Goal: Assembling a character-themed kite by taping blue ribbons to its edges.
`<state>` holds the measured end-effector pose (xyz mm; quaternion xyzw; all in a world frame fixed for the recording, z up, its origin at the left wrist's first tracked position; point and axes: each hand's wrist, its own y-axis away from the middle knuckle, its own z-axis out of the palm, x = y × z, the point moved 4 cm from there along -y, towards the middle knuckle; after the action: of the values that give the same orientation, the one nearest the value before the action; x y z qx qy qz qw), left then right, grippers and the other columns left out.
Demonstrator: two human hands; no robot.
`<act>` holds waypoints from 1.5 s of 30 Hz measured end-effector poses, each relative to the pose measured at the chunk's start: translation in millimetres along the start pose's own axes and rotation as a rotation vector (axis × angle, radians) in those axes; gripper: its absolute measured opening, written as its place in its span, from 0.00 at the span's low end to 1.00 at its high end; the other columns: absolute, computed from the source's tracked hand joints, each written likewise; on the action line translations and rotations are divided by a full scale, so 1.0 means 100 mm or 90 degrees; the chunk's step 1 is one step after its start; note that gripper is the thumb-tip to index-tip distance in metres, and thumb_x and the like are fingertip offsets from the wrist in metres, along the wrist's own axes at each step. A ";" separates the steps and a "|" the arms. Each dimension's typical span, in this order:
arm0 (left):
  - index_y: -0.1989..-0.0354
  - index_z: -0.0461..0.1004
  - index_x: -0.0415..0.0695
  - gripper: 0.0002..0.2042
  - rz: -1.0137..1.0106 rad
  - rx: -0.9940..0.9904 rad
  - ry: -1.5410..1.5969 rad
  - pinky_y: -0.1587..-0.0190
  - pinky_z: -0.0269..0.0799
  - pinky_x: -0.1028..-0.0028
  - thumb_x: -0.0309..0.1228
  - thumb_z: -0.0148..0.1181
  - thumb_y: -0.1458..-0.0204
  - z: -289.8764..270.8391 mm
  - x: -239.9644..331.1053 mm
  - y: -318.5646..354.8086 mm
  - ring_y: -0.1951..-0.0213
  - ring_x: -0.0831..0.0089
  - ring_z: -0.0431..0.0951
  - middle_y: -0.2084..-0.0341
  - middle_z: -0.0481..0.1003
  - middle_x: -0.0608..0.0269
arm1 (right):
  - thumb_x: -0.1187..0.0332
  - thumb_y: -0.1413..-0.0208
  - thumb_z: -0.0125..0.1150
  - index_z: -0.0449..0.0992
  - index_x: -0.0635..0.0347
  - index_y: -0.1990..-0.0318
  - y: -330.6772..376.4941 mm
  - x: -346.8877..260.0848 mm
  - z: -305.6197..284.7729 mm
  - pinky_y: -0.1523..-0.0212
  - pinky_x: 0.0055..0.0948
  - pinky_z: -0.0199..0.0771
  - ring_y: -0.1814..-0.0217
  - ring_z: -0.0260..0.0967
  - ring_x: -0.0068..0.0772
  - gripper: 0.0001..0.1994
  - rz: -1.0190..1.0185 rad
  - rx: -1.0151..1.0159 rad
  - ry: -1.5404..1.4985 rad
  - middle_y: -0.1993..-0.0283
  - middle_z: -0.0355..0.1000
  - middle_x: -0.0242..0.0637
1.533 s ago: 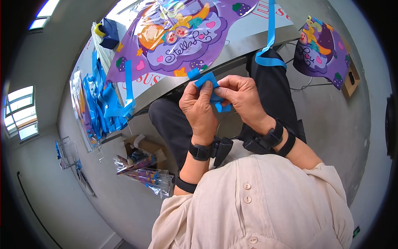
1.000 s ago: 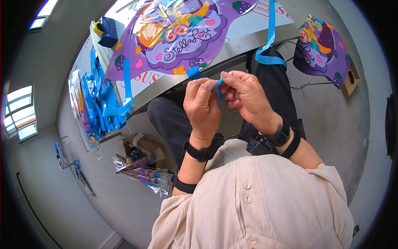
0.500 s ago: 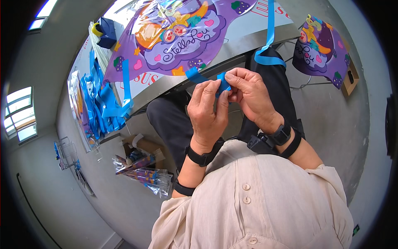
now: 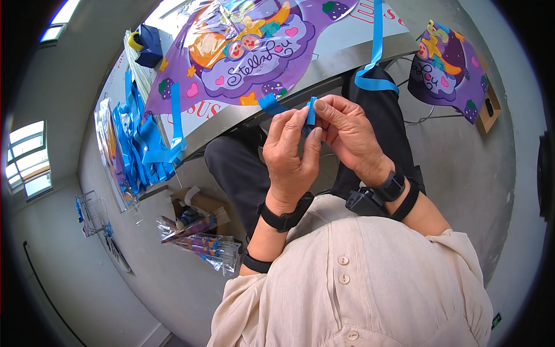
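Both the left hand (image 4: 292, 153) and the right hand (image 4: 350, 136) pinch the blue ribbon (image 4: 310, 111) just below the table (image 4: 324, 63) edge; it looks thin, light and floppy, so fingertips near its end hold best.

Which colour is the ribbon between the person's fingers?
The ribbon is bright blue, seen in the head view.

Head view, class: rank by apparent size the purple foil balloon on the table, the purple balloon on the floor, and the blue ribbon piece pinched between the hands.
1. Purple foil balloon on the table, largest.
2. Purple balloon on the floor.
3. Blue ribbon piece, smallest, though nearest the camera.
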<state>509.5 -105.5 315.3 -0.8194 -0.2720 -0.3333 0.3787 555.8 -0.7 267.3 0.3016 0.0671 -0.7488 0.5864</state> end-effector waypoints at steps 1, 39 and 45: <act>0.58 0.75 0.35 0.13 0.000 0.000 0.000 0.67 0.70 0.77 0.22 0.62 0.54 0.00 0.00 0.00 0.70 0.73 0.74 0.65 0.74 0.55 | 0.66 0.43 0.57 0.75 0.58 0.67 0.00 0.00 0.00 0.69 0.17 0.71 0.71 0.68 0.15 0.06 0.000 0.000 0.000 0.72 0.71 0.27; 0.68 0.71 0.36 0.03 -0.387 0.152 0.128 0.74 0.64 0.83 0.19 0.58 0.51 0.40 -1.29 0.09 0.76 0.83 0.69 0.74 0.73 0.65 | 0.75 0.49 0.60 0.77 0.67 0.73 -0.76 0.49 -0.58 0.74 0.15 0.64 0.75 0.63 0.12 0.04 0.001 0.222 0.386 0.77 0.71 0.27; 0.63 0.73 0.38 0.09 -0.227 0.089 -0.011 0.71 0.69 0.72 0.15 0.54 0.53 0.42 -1.31 -0.02 0.74 0.64 0.73 0.74 0.72 0.56 | 0.74 0.49 0.61 0.77 0.68 0.73 -0.88 0.57 -0.63 0.75 0.15 0.63 0.75 0.61 0.11 0.05 -0.006 0.270 0.389 0.78 0.70 0.26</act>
<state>440.2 -96.6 197.1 -0.7327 -0.4386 -0.3686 0.3672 490.9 7.1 163.6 0.6254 0.0838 -0.6242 0.4607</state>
